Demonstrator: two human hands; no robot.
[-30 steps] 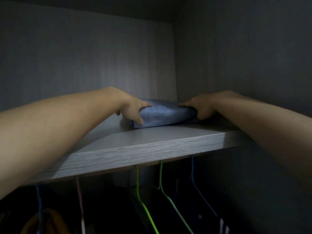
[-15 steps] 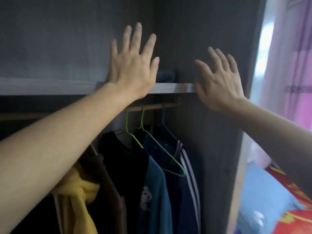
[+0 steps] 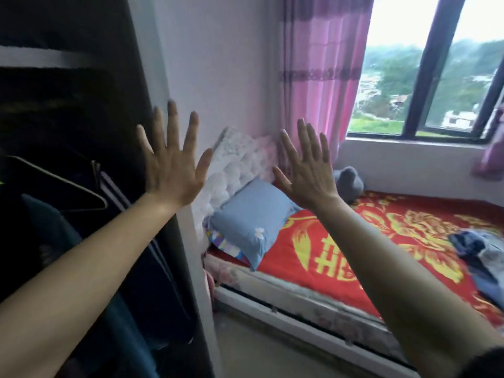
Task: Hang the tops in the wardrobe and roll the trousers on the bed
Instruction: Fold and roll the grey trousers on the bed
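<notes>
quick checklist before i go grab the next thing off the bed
1. The left hand is empty, fingers spread: ok.
2. The right hand is empty, fingers spread: ok.
3. The clothes heap is in view on the red blanket: ok.
4. Next piece in the heap is a top or trousers: cannot tell, blurred.
5. Bare blanket beside the heap for rolling: ok.
6. The hanger in the wardrobe is free: cannot tell, too dark.

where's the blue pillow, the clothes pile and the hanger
blue pillow (image 3: 253, 214), head view, middle of its cover
clothes pile (image 3: 469, 241), head view, its dark top
hanger (image 3: 65, 181), head view, its sloping arm
</notes>
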